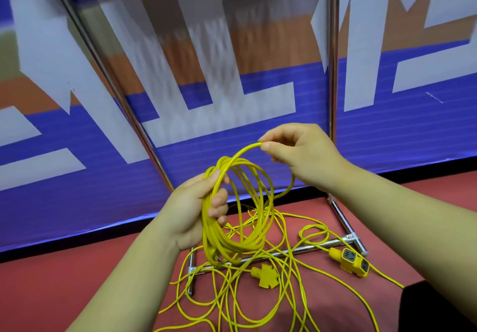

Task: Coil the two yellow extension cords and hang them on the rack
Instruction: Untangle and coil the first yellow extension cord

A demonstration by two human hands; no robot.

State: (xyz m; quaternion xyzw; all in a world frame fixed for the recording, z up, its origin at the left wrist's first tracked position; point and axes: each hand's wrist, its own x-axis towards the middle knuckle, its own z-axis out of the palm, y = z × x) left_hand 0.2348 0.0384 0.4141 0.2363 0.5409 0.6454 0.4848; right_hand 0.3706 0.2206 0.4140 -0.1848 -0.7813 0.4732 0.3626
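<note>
Coiling, mid-loop.
My left hand (196, 210) clasps thin yellow extension-cord coil (207, 236); right hand (302, 156) pinches loop (246, 149) above it; I'd lay it in next.

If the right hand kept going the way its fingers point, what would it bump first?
Probably the rack's slanted pole; the right hand points left, above the coil. Depth is unclear, so it might miss.

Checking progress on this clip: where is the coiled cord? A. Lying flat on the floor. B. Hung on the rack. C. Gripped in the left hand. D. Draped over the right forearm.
C: the left hand grips the coil in the air, while the right hand pinches a loop at its top.
</note>
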